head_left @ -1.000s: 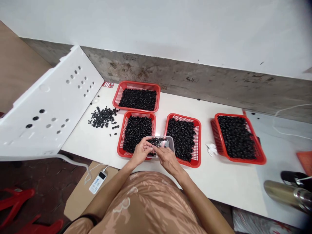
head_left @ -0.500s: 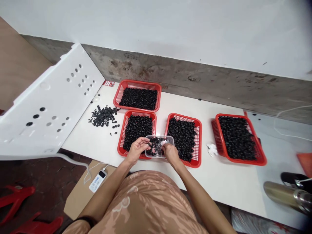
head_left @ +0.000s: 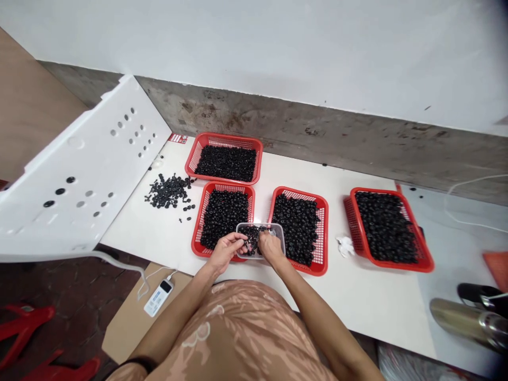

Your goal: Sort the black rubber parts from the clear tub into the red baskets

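A clear plastic container (head_left: 284, 244) holding small black parts (head_left: 254, 233) sits at the near edges of two red baskets. My left hand (head_left: 225, 251) is at its left end, thumb and forefinger pinched together; anything between them is too small to make out. My right hand (head_left: 270, 246) reaches down into the container from the right. Its fingers are bent together among the black parts, and the tips are hidden. The red basket on the left (head_left: 196, 233) and the red basket on the right (head_left: 326, 233) hold black ring-shaped pieces.
Another red basket (head_left: 260, 159) of black parts stands behind, with a loose black pile (head_left: 169, 191) to its left. A further red basket (head_left: 428, 259), a crumpled white tissue (head_left: 345, 245) and a metal flask (head_left: 456, 317) are to the right. A white perforated panel (head_left: 79, 174) leans at the left.
My right hand has moved slightly left and deeper into the container's parts. My left fingertips have closed together and shifted slightly down. The view has tilted a little.
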Demonstrator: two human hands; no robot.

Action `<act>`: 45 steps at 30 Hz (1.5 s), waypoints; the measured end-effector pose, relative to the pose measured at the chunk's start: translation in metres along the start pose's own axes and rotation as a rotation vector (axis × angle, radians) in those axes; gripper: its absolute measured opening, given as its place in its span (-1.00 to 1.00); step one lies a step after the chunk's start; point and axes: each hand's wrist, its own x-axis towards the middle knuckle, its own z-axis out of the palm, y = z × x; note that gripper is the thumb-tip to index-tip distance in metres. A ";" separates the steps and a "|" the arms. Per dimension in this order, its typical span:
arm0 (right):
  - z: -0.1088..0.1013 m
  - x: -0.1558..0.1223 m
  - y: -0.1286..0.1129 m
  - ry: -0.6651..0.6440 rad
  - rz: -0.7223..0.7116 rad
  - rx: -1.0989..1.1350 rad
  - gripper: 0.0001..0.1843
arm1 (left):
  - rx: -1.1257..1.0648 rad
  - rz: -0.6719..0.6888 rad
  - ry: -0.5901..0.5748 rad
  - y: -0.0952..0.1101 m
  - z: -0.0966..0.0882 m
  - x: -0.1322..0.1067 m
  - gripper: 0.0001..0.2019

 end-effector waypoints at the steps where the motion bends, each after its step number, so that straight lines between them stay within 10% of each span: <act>1: -0.001 0.000 0.001 0.009 -0.003 0.011 -0.75 | -0.007 -0.005 -0.002 -0.001 0.000 0.001 -0.67; 7: -0.015 -0.016 0.011 0.094 -0.081 0.139 -0.73 | 0.012 -0.057 -0.002 -0.010 -0.001 0.005 -0.66; 17: -0.053 -0.059 -0.003 0.376 -0.616 0.444 -0.78 | 0.078 -0.097 -0.037 -0.012 0.008 0.016 -0.64; 32: -0.049 -0.064 -0.013 0.459 -0.478 0.762 -0.76 | 0.047 -0.020 -0.030 -0.005 0.018 0.007 -0.68; 45: -0.044 -0.067 -0.013 0.567 -0.502 0.535 -0.78 | -0.033 0.030 -0.036 0.000 0.017 0.003 -0.56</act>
